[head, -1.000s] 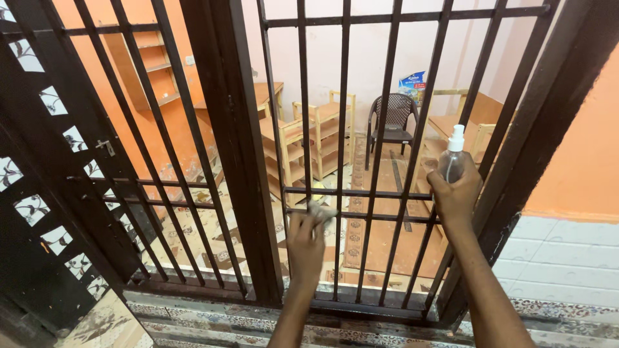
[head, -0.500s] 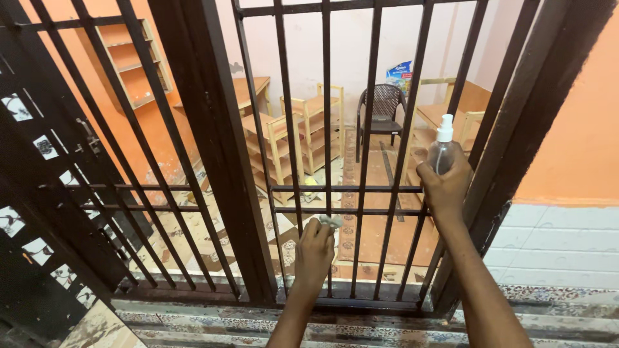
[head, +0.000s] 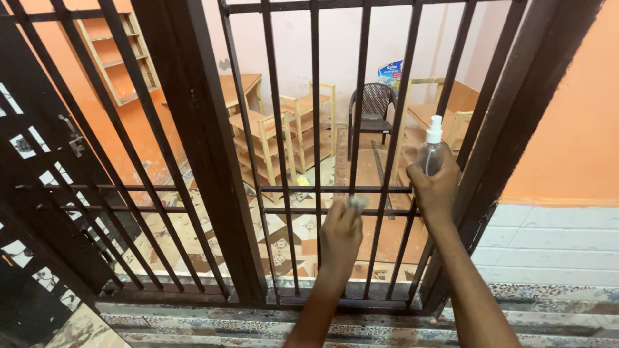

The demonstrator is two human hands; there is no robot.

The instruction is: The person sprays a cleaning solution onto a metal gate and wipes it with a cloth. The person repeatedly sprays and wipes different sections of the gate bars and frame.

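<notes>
a small pale cloth (head: 356, 202) is bunched up and pressed against the dark metal gate (head: 316, 193) at its lower crossbar. at about 2 o'clock from it, a clear spray bottle (head: 431, 149) with a white nozzle is held upright, just before the bars.

Chair (head: 375, 109) and shelves (head: 271, 145) behind barred gate (head: 316, 193)

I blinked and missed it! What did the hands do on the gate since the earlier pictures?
The left hand slid its cloth rightward along the gate's crossbars, from near one upright bar to the next, dipping below the crossbars midway before coming back up to them. Nothing was picked up or let go. The right hand kept holding the spray bottle upright by the gate's right edge.
</notes>
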